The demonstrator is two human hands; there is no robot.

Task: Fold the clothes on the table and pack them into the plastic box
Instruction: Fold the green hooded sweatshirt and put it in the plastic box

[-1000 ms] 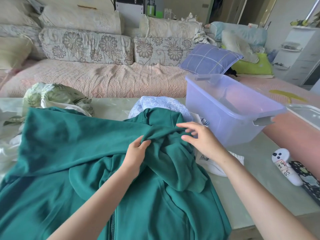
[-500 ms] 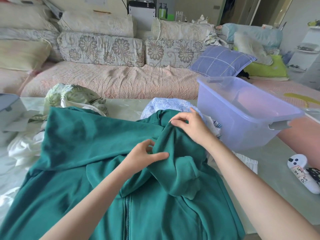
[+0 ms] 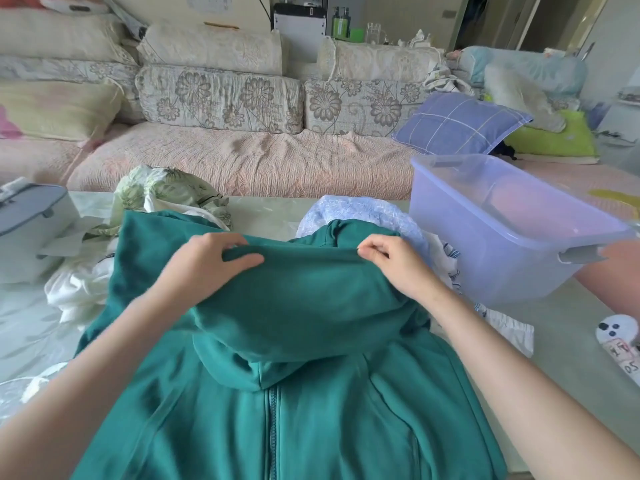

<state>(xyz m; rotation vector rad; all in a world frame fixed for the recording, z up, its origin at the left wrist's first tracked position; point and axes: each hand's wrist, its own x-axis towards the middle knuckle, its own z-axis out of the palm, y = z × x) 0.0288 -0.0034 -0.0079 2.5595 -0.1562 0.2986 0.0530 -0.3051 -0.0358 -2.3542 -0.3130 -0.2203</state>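
Note:
A teal zip hoodie (image 3: 294, 393) lies front-up on the table, its zipper running toward me. My left hand (image 3: 204, 268) grips the top fold of the hood at its left end. My right hand (image 3: 398, 268) pinches the same fold at its right end. The fold is stretched between both hands, above the hood. The clear plastic box (image 3: 519, 237) stands at the right, open, with no clothes in it. A light blue garment (image 3: 363, 213) lies behind the hoodie, a green leaf-print garment (image 3: 166, 195) at the back left, white clothes (image 3: 79, 285) at the left.
A grey lidded box (image 3: 31, 216) sits at the table's left edge. A white game controller (image 3: 620, 341) lies at the right. White printed cloth (image 3: 498, 327) lies beside the plastic box. A sofa (image 3: 242, 157) with cushions runs behind the table.
Both hands moved apart along the hood and now hold its top fold stretched flat. The view shifted left, so the hoodie sits more centred.

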